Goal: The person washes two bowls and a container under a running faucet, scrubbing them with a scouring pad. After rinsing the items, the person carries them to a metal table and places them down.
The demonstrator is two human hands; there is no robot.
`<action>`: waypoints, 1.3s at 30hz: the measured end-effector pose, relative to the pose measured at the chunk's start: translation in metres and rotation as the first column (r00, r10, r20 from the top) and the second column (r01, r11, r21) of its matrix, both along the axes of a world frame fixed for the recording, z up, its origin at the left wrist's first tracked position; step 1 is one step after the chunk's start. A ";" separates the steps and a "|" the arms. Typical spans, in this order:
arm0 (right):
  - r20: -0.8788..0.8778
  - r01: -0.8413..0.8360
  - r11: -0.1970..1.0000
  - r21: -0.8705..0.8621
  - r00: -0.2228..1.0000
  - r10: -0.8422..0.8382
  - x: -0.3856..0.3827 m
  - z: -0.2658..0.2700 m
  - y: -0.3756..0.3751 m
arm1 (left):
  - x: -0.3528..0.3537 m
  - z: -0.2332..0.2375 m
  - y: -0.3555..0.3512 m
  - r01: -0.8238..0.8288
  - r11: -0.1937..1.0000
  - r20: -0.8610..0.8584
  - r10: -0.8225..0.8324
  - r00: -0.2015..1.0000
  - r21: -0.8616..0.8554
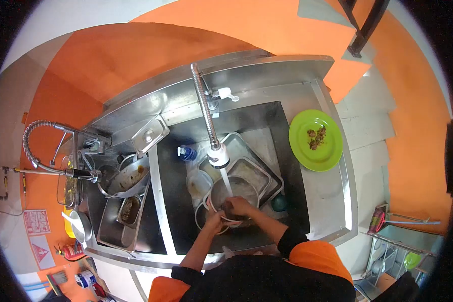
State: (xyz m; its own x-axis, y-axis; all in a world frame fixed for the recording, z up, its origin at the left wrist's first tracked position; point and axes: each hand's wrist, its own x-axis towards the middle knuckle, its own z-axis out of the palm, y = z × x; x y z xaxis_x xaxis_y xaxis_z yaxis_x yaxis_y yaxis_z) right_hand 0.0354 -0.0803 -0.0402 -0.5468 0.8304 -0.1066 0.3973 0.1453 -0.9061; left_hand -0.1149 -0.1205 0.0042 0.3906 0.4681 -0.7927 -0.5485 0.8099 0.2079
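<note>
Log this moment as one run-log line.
left hand: at pot rim | right hand: inside pot, grip unclear | faucet: running into pot | green plate: beside sink, holding food scraps

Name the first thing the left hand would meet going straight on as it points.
The round metal pot, most likely: the left hand points at its near side and already seems to touch it. How far the fingers reach around it is unclear.

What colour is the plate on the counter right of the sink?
The plate is bright lime green, seen best in the head view.
</note>
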 end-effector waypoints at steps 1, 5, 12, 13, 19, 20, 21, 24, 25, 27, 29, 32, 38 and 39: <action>0.229 0.084 0.996 -0.013 0.970 -0.079 0.006 -0.013 0.002 | 0.005 0.016 -0.004 0.015 0.998 -0.066 -0.011 0.998 0.067; 0.255 0.455 0.883 0.111 0.846 -0.468 -0.015 0.020 0.023 | 0.019 -0.013 -0.012 -0.004 0.998 -0.019 0.006 1.000 0.064; 0.403 0.104 0.986 -0.133 0.914 -0.042 0.006 0.011 0.011 | 0.014 0.037 0.006 0.149 0.975 -0.118 -0.130 0.984 0.165; 0.649 0.441 0.889 0.123 0.642 -0.408 -0.004 0.003 0.010 | 0.025 0.043 -0.002 0.103 0.983 -0.141 -0.081 0.987 0.153; -0.154 0.365 0.928 0.077 0.924 -0.351 -0.026 -0.018 0.006 | 0.029 0.021 -0.003 0.280 0.955 -0.203 -0.255 0.945 0.102; -0.154 0.364 0.928 0.077 0.924 -0.350 -0.021 -0.002 0.005 | 0.012 -0.004 -0.003 0.197 0.979 0.116 -0.201 0.973 0.042; -0.255 0.099 0.983 -0.158 0.957 -0.137 -0.011 0.029 0.003 | -0.001 -0.018 -0.002 0.135 0.990 0.418 -0.106 0.902 -0.041; -0.377 -0.270 0.831 -0.485 0.923 0.080 0.008 0.062 0.006 | -0.001 0.028 0.008 0.194 0.971 -0.083 -0.183 0.979 0.137; -0.366 -0.329 0.713 -0.620 0.924 0.109 0.013 0.067 0.003 | -0.003 0.042 0.016 0.143 0.983 -0.100 -0.131 0.986 0.115; -0.124 -0.384 0.805 -0.451 0.921 0.370 0.027 0.080 -0.004 | -0.014 0.039 0.026 0.188 0.976 -0.234 -0.158 0.959 0.113; 0.182 -0.483 0.833 -0.269 0.824 0.536 0.035 0.079 -0.003 | -0.013 0.046 0.039 0.321 0.944 -0.402 -0.264 0.877 0.081; 0.007 -0.466 0.839 -0.281 0.873 0.488 0.043 0.072 0.003 | 0.000 0.071 0.048 0.588 0.803 -0.678 -0.380 0.629 0.095; -0.217 -0.306 0.939 -0.155 0.938 0.270 0.074 0.100 0.058 | -0.029 0.075 0.066 0.922 0.017 -0.921 0.059 0.385 0.387; -0.218 -0.310 0.938 -0.155 0.937 0.273 0.073 0.098 0.064 | -0.024 0.085 0.066 0.884 0.112 -0.890 -0.001 0.457 0.454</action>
